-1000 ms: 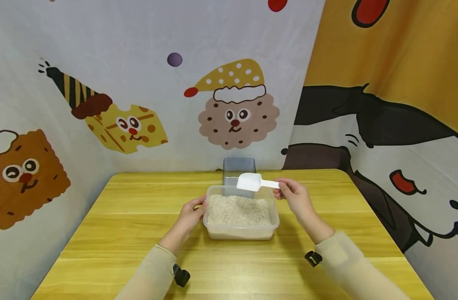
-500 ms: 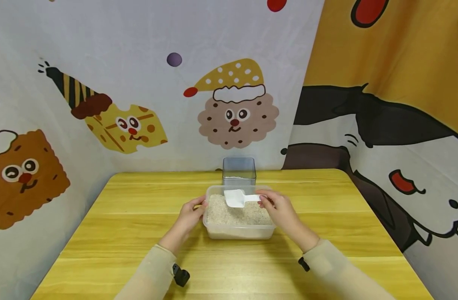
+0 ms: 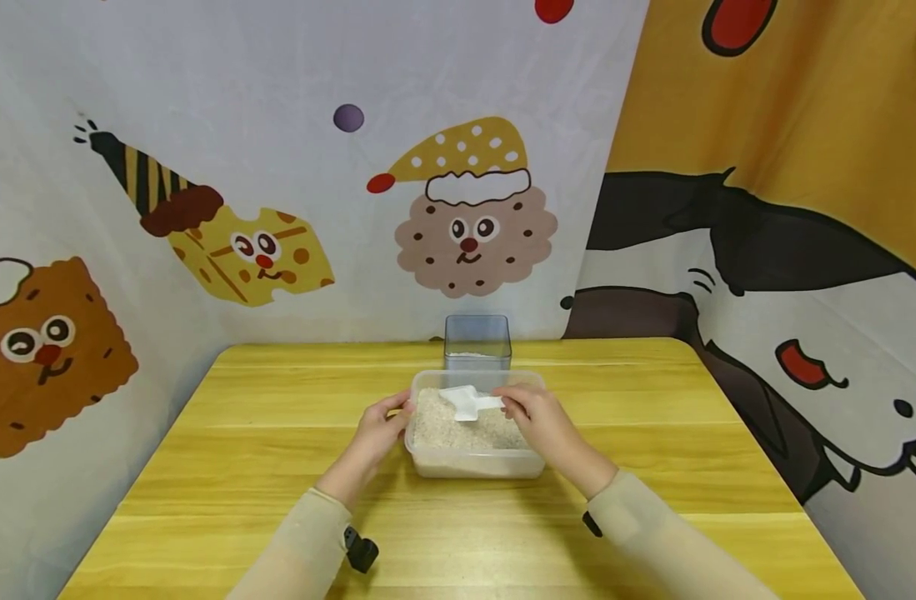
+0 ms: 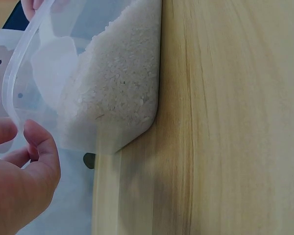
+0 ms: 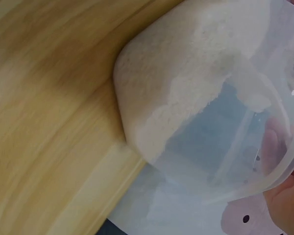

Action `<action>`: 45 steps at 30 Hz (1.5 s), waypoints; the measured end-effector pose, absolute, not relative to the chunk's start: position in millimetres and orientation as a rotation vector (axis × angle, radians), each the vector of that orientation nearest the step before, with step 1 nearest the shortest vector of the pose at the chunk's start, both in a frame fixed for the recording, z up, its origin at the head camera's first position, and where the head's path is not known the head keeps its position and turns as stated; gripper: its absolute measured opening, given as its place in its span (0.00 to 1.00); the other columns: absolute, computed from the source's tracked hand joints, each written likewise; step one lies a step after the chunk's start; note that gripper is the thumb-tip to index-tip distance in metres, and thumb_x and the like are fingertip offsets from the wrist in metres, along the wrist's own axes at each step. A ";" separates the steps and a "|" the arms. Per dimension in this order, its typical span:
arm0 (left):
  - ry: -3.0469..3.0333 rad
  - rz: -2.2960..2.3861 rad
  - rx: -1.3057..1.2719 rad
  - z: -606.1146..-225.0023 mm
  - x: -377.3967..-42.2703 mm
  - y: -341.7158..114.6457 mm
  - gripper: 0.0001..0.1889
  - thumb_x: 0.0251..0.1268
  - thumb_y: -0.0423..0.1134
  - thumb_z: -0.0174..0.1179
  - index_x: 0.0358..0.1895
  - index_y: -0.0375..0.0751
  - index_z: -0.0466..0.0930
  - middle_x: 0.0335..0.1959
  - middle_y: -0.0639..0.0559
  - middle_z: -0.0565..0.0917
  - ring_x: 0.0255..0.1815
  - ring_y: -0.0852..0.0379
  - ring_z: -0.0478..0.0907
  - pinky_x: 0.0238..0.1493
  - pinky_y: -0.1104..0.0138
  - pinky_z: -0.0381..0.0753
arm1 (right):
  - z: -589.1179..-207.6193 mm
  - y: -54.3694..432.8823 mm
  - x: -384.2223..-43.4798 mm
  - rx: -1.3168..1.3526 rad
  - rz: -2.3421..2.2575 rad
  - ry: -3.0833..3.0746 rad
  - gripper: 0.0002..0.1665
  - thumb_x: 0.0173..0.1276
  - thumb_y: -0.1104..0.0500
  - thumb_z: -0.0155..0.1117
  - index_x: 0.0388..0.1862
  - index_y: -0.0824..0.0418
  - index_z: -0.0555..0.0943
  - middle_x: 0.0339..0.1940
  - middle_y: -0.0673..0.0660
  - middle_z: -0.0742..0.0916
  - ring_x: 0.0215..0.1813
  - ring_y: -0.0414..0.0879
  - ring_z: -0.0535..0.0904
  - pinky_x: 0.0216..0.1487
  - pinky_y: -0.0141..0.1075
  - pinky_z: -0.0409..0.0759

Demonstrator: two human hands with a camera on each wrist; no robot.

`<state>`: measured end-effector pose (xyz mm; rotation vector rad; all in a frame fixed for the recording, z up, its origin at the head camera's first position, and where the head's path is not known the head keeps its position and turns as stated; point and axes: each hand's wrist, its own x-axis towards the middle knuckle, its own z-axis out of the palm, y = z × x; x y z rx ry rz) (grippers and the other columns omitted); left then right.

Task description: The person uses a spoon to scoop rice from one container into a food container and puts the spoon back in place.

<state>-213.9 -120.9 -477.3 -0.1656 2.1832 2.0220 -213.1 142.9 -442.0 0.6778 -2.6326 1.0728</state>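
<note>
A clear plastic container (image 3: 476, 453) of white rice (image 3: 437, 429) stands on the table. My left hand (image 3: 377, 435) holds its left side; in the left wrist view, the thumb and fingers of that hand (image 4: 27, 181) pinch the rim at a corner. With my right hand (image 3: 542, 423) I grip the handle of a white scoop (image 3: 463, 403) inside the container. Its blade points left and tips down at the rice, and through the wall the left wrist view shows the scoop (image 4: 54, 68) against the rice. The right fingers are partly hidden in the right wrist view.
Directly behind the rice container is a bluish see-through square bin (image 3: 477, 335) with a little white content low inside. The wooden table (image 3: 277, 417) meets a cartoon-printed cloth (image 3: 292, 167) at its back edge.
My right hand has brought the scoop from above the container's back right rim leftward and down to the rice, its blade tipping lower. The left hand stays at the rim.
</note>
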 end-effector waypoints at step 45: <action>2.171 2.059 -0.135 -473.8 -211.0 -118.8 0.22 0.72 0.34 0.50 0.66 0.30 0.66 0.54 0.39 0.71 0.48 0.51 0.75 0.40 0.70 0.77 | -432.6 132.8 -228.2 -0.085 2.202 -2.596 0.16 0.74 0.69 0.42 0.51 0.79 0.74 0.21 0.53 0.81 0.22 0.37 0.75 0.28 0.29 0.76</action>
